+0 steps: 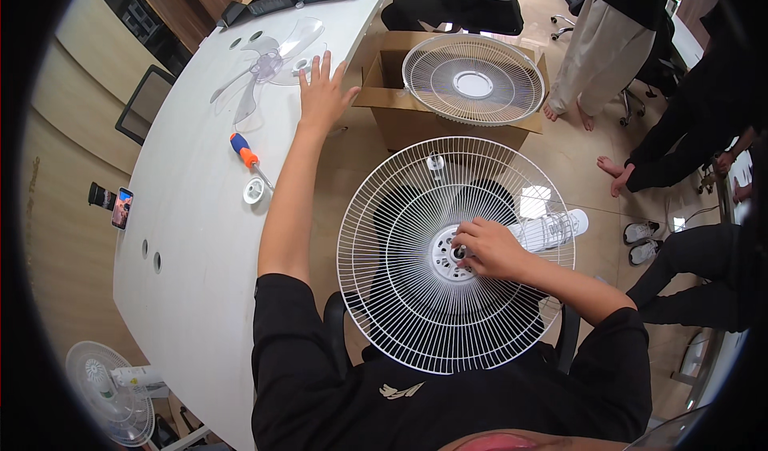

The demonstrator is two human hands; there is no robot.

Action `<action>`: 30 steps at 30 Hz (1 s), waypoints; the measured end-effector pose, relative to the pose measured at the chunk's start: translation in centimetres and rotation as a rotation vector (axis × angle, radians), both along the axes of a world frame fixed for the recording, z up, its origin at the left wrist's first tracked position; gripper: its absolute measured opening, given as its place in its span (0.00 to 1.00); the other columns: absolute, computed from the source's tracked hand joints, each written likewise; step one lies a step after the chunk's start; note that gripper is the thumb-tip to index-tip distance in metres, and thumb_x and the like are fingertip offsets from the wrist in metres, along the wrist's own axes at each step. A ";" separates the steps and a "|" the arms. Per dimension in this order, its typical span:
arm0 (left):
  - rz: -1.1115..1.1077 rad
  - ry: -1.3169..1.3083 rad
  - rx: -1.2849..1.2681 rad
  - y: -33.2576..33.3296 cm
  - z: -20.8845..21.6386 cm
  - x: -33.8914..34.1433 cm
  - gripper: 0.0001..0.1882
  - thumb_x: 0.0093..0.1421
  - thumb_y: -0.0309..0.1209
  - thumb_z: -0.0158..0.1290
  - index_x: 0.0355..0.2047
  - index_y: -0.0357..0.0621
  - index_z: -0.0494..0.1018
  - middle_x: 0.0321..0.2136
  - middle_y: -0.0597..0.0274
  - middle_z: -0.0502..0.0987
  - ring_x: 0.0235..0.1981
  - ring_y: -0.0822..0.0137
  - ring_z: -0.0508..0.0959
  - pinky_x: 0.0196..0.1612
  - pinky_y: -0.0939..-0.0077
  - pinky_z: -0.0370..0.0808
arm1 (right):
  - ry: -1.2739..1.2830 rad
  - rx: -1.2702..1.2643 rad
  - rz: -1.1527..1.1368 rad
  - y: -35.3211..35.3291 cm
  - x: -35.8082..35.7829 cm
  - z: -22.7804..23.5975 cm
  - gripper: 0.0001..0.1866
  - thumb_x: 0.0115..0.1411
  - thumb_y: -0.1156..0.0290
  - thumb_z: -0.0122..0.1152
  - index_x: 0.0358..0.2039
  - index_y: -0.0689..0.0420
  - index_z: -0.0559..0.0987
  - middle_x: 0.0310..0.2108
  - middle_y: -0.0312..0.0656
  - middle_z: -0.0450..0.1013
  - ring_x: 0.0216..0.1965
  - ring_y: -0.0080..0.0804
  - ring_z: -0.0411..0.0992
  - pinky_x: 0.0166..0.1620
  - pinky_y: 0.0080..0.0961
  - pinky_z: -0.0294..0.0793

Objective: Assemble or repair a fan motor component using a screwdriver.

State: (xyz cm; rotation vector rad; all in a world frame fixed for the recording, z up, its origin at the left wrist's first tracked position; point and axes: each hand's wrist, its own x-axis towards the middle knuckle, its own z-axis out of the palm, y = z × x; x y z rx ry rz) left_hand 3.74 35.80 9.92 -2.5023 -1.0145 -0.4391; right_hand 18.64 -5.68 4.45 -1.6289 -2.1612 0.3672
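A white round wire fan grille lies face up over my lap, with a white motor body showing through its right side. At the grille's hub, the fingers of my right hand are closed around the central shaft, which they partly hide. My left hand reaches over the table's right edge, fingers spread and holding nothing. Just beyond its fingertips lies a small white round part. Beside that rests a clear fan blade. Nearer me are a blue-and-orange screwdriver and a white round cap.
The white table runs along my left, with a phone at its far side. Ahead, a second grille leans on an open cardboard box. Another fan stands lower left. Several people are on the right, near shoes.
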 end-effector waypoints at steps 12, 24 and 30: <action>0.200 -0.092 -0.265 0.0 -1.1 -3.3 0.49 0.64 0.68 0.43 0.74 0.48 0.50 0.69 0.26 0.51 0.69 0.26 0.53 0.69 0.39 0.54 | -0.038 0.030 0.008 0.1 0.3 -0.6 0.20 0.48 0.62 0.75 0.39 0.54 0.78 0.41 0.36 0.74 0.43 0.35 0.72 0.44 0.33 0.72; 0.423 -0.044 -0.193 1.5 0.6 -1.0 0.53 0.61 0.73 0.41 0.70 0.39 0.57 0.67 0.25 0.56 0.71 0.28 0.51 0.72 0.42 0.47 | -0.025 0.006 0.009 -0.4 0.2 -1.0 0.21 0.50 0.61 0.73 0.42 0.54 0.78 0.42 0.34 0.71 0.44 0.33 0.70 0.44 0.33 0.69; 0.212 0.081 0.024 4.1 -0.7 0.9 0.47 0.63 0.69 0.42 0.64 0.38 0.66 0.63 0.30 0.64 0.69 0.35 0.58 0.70 0.39 0.50 | -0.013 0.005 0.014 -0.2 -0.1 -1.2 0.20 0.50 0.61 0.73 0.41 0.55 0.78 0.42 0.35 0.71 0.43 0.33 0.70 0.44 0.33 0.69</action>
